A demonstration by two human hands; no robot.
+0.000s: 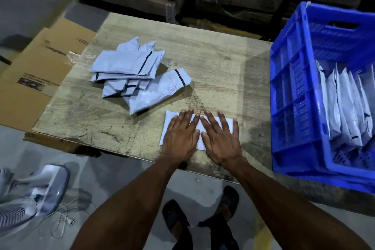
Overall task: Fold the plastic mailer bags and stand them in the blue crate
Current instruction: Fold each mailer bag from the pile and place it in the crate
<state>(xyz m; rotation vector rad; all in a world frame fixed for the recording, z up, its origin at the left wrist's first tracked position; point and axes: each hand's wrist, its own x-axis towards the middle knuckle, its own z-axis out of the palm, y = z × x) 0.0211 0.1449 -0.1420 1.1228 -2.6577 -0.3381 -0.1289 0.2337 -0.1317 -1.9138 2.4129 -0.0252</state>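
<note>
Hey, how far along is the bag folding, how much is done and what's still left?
Done: several folded bags already stand in the blue crate. In hand: the left hand and right hand press one bag flat at the near table edge. Left: a loose pile of bags still waits farther back.

Pale grey mailer bags [129, 71] with black strips and faint red lines lie near the far left corner of the worn, pale wood-grain surface [219, 67]; the crate [292, 95] is bright blue
</note>
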